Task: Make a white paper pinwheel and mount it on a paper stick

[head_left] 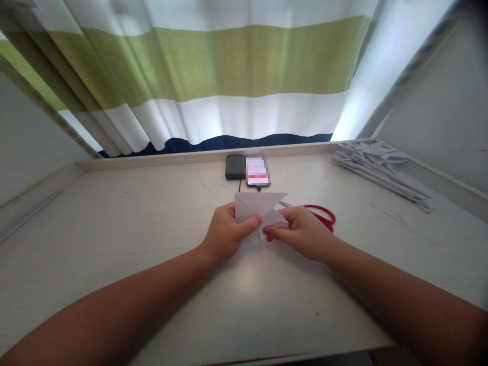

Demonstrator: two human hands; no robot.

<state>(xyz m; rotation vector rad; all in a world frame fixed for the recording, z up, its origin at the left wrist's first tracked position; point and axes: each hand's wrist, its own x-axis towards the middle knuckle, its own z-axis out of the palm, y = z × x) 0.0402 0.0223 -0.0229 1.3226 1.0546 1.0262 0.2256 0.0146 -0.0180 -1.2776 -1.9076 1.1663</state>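
Note:
A white sheet of folded paper [253,204] is held between my two hands above the table. My left hand [227,231] grips its left side, with the thumb pressed across the front near the middle. On the lower right, my right hand [303,231] pinches a folded flap between thumb and fingers. Several creases meet near the paper's centre, and a pointed corner sticks out at the top right. Behind my right hand lie scissors with red handles [323,208], partly hidden by that hand and the paper.
On the pale table [114,218], a black power bank [235,168] and a lit phone [257,170] with cables lie at the back. A pile of white folded papers and strips [377,162] is at the back right. Thin paper scraps lie about. A raised edge and a striped curtain [244,61] stand behind.

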